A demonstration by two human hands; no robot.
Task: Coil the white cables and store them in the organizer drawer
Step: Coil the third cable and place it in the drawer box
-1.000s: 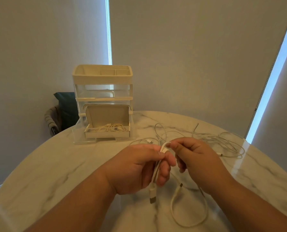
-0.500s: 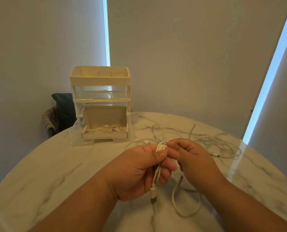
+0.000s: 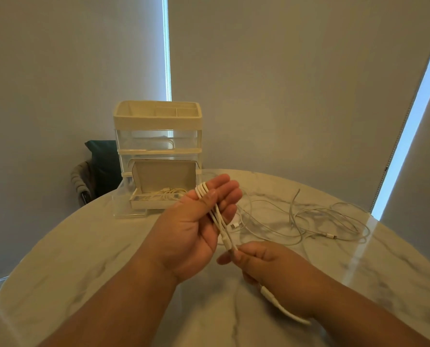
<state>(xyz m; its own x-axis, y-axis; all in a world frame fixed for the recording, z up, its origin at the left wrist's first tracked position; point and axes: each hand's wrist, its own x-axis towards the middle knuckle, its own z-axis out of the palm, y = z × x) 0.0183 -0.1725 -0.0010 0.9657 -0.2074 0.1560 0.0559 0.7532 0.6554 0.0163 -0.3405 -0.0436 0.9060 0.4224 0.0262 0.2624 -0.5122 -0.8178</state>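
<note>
Sitting at the left of the frame, beyond the rim of the round marble table, is a dark cushion on what looks like a chair. Just right of it, at the back of the table, stands the organizer, cream on top with clear tiers beneath. Its lowest drawer is pulled out toward me, and a bundled cord already lies inside.

Right of the drawer and nearer the camera, the left hand is raised palm-up above the table. Its fingers are stretched nearly straight, while the thumb is bent across several folded loops of a white cable, pinning them against the fingers. The loops poke out past the thumb at the top, and the strands run down and to the right across the palm.

Lower and to the right, the right hand holds the same cable just below the left palm; its thumb and fingers are closed in a pinch on the strands near a plug. A short tail of the cable comes out under this hand, toward the bottom of the frame.

Farther right, the loose cables lie in a tangle of wide loops on the table, apart from both hands.
</note>
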